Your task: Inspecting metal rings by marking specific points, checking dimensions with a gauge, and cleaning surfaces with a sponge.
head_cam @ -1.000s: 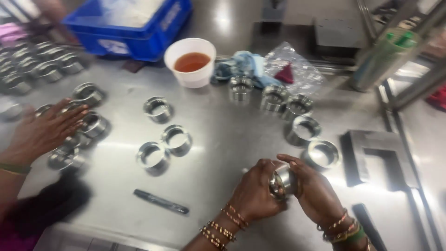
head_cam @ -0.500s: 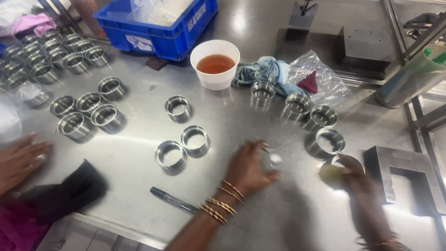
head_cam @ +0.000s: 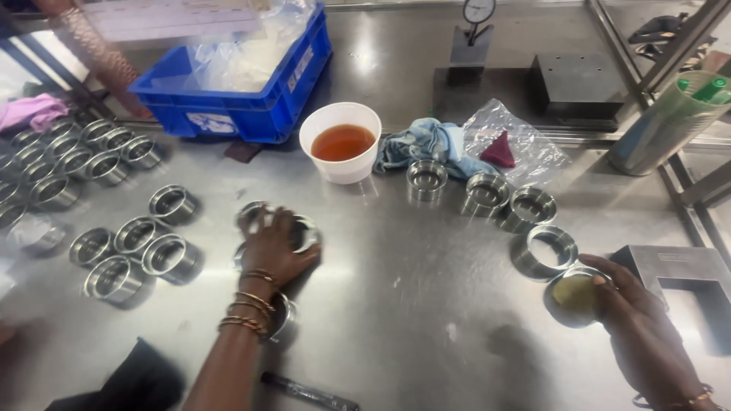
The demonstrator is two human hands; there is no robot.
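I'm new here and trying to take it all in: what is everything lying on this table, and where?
Metal rings: a couple dozen or so, silver; most in clusters at left, a few right of centre.
Crate: one, blue, far left, with clear plastic inside.
Cup: one, white, holding amber liquid, centre back.
Cloth: one, light blue, right of the cup.
Plastic bag: one, clear, something dark red inside, beside the cloth.
Marker pen: one, dark, near edge.
Metal block: one, grey, far right.
Left hand: on rings at centre, bangles on wrist.
Right hand: at a ring with a yellowish pad inside.
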